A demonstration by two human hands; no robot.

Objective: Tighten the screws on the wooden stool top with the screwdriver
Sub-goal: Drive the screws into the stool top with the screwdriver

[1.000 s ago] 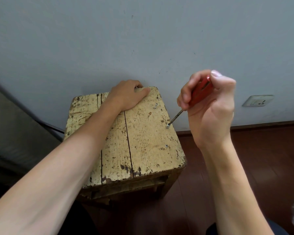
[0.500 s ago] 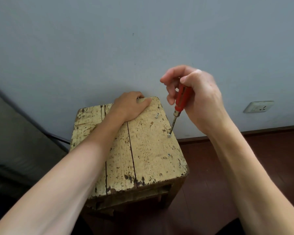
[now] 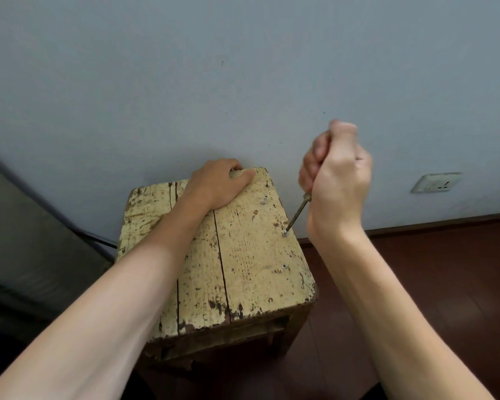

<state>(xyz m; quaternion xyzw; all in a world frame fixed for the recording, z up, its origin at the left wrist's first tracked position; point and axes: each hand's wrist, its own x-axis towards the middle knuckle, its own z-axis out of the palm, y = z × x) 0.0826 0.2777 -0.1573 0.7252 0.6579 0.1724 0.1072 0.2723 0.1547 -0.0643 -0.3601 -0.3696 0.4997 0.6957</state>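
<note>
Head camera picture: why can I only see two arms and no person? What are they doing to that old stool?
The camera sits on the person's head and looks down, so you see only their arms. The left hand grips the far edge of the wooden stool to steady it. The right hand is a fist round a screwdriver; only its metal shaft pokes out. Its tip sits on a screw near the stool's right edge. Two more screws show: a nearer screw and a farther screw.
</note>
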